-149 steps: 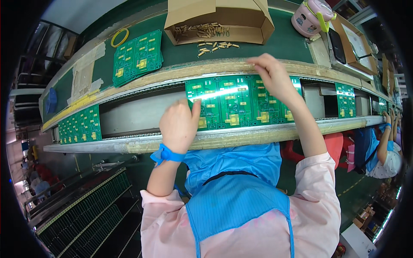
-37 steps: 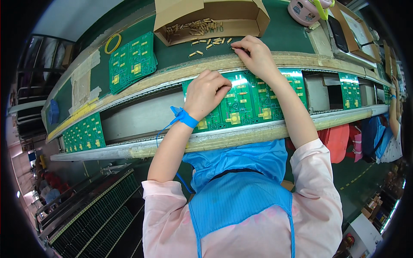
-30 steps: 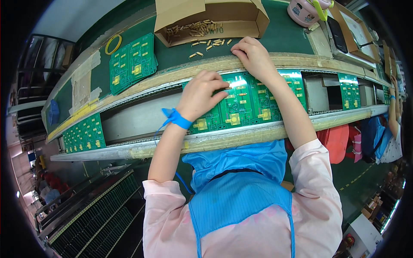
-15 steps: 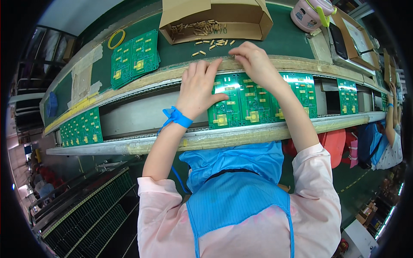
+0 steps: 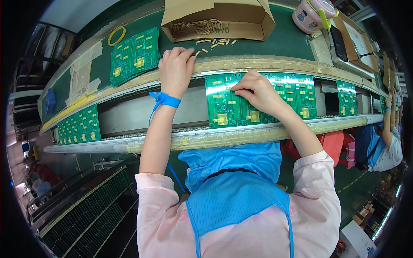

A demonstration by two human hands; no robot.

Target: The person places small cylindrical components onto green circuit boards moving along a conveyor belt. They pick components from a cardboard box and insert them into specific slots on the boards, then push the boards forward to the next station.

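My right hand [image 5: 260, 92] is over the green circuit board panel [image 5: 221, 105] on the rail line, thumb and forefinger pinched near its upper left part. Whatever is between those fingertips is too small to make out. On the far wooden ledge, my left hand [image 5: 175, 71], with a blue wrist strap [image 5: 165, 99], has bent fingers, the thumb and forefinger apart. Their tips are beside a small tan resistor-like part with wire leads [image 5: 197, 53] lying on the green bench. More such parts [image 5: 221, 41] lie loose before an open cardboard box [image 5: 178, 36] that holds a pile of them.
Stacked circuit boards [image 5: 135, 56] and a yellow tape roll [image 5: 116, 36] lie at the far left. Another panel [image 5: 79, 127] sits on the line at left, a further one [image 5: 346, 98] at right. A pink container [image 5: 314, 16] stands far right. A co-worker [image 5: 389, 137] works at the right edge.
My left hand has moved left and away from me, from beside the panel to the loose parts. My right hand has come back from the ledge to above the panel, fingers pinched.
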